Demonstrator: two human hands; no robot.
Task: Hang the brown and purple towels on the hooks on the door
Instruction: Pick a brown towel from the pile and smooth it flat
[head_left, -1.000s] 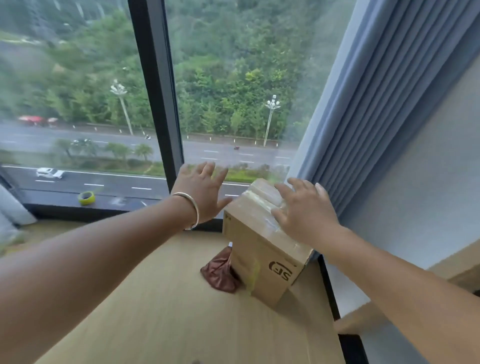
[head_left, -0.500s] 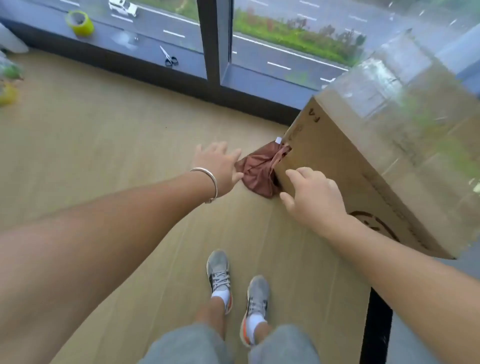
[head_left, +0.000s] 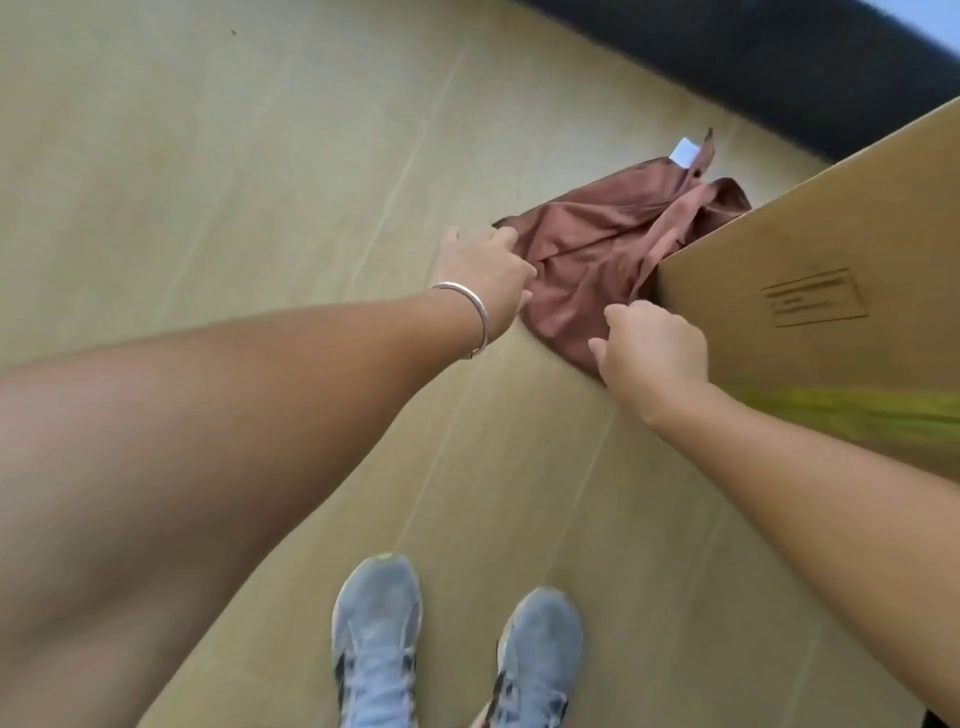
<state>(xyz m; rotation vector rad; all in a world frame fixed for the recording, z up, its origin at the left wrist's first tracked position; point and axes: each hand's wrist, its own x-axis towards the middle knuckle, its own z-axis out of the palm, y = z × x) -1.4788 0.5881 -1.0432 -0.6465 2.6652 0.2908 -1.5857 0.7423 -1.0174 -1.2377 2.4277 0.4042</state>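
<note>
- Two grey mesh sneakers (head_left: 376, 639) stand on a pale wood-grain plank floor (head_left: 208, 156).
- Right hand (head_left: 655, 345): fingers curled, pinching the near edge of the brown towel (head_left: 597, 249).
- Left hand (head_left: 480, 270), smooth silver bangle (head_left: 467, 312) on the wrist: fingers bent onto the towel's left edge; whether they pinch it, cannot tell.
- Towel: thin, rumpled, slightly glossy cloth on the floor, white tag (head_left: 684, 151) at its far corner, right side tucked against a matte cardboard box (head_left: 831, 249).
- Box carries a printed rectangle and yellow tape (head_left: 857, 415).
</note>
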